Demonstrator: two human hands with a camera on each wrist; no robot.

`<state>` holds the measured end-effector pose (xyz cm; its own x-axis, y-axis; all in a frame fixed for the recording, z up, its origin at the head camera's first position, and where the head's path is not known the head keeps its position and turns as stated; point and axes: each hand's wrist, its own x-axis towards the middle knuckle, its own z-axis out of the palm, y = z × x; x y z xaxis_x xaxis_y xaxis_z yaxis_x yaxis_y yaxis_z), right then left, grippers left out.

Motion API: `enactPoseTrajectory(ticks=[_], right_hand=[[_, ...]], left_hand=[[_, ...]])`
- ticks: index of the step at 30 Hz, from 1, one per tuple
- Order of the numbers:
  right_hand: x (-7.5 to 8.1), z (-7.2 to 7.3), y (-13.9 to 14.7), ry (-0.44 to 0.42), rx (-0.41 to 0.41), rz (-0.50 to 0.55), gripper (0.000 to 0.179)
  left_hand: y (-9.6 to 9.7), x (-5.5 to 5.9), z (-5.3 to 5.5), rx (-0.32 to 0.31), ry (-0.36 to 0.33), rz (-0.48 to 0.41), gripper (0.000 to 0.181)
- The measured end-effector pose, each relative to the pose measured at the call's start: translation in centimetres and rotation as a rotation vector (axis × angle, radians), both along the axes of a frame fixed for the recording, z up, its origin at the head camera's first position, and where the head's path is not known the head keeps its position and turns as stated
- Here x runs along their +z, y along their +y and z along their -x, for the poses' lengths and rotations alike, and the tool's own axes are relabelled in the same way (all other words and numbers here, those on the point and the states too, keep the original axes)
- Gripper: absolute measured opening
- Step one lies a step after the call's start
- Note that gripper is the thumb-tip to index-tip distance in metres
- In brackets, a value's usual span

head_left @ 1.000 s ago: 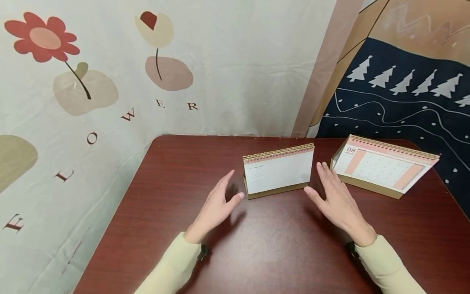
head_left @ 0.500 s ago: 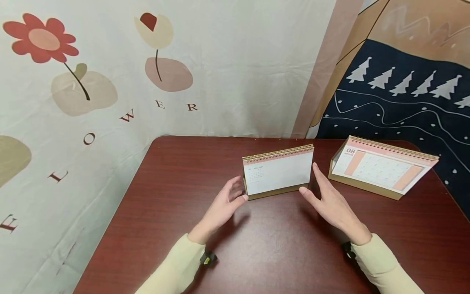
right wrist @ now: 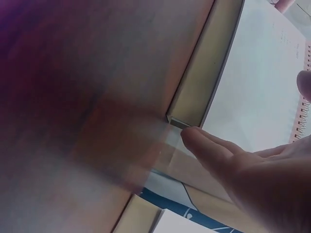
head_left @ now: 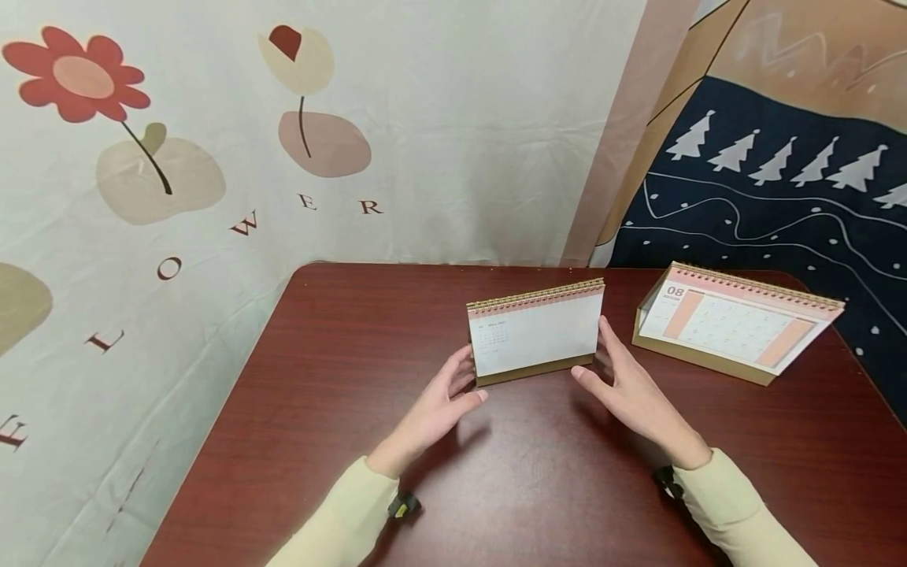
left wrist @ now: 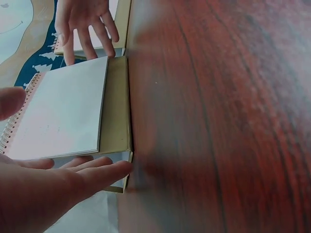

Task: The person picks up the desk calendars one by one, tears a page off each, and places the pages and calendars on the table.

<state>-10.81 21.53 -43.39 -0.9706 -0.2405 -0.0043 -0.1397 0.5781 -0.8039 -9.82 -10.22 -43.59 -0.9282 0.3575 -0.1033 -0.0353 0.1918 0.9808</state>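
Note:
A small spiral-bound desk calendar (head_left: 538,335) stands like a tent on the table, its mostly white page facing me. At its left end is my left hand (head_left: 435,405), fingers stretched along the side and thumb in front of the lower corner. My right hand (head_left: 634,398) flanks the opposite end, thumb near the bottom edge. In the left wrist view the left fingers (left wrist: 104,174) lie along the calendar's end; whether they touch it I cannot tell. A right fingertip (right wrist: 190,136) is at the base corner in the right wrist view.
A second desk calendar (head_left: 740,323), its page marked 08, stands at the right, close beyond my right hand. The dark red wooden table (head_left: 340,346) ends at a printed cloth (head_left: 453,157) behind. A dark strap device (head_left: 404,505) sits on the left wrist.
Both hands have moved inward to the ends of the nearer calendar, the left one rightward and the right one leftward. Neither calendar has visibly moved on the table.

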Motion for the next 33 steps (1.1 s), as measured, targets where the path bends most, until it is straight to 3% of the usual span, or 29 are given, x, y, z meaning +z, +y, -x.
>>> enactPoseTrajectory(ticks=[7, 13, 24, 33], right_hand=[[0.4, -0.2, 0.1, 0.025, -0.006, -0.023, 0.095], [0.4, -0.2, 0.2, 0.034, -0.019, -0.053, 0.093], [0.8, -0.9, 0.2, 0.029, -0.037, -0.065, 0.091], [1.1, -1.2, 0.3, 0.023, -0.039, -0.042, 0.091]], left_hand=[[-0.2, -0.3, 0.0, -0.072, 0.021, 0.009, 0.09], [-0.1, -0.4, 0.2, -0.087, 0.08, 0.014, 0.09], [0.2, 0.2, 0.0, 0.011, 0.151, 0.091, 0.088], [0.4, 0.1, 0.4, 0.06, 0.291, 0.11, 0.086]])
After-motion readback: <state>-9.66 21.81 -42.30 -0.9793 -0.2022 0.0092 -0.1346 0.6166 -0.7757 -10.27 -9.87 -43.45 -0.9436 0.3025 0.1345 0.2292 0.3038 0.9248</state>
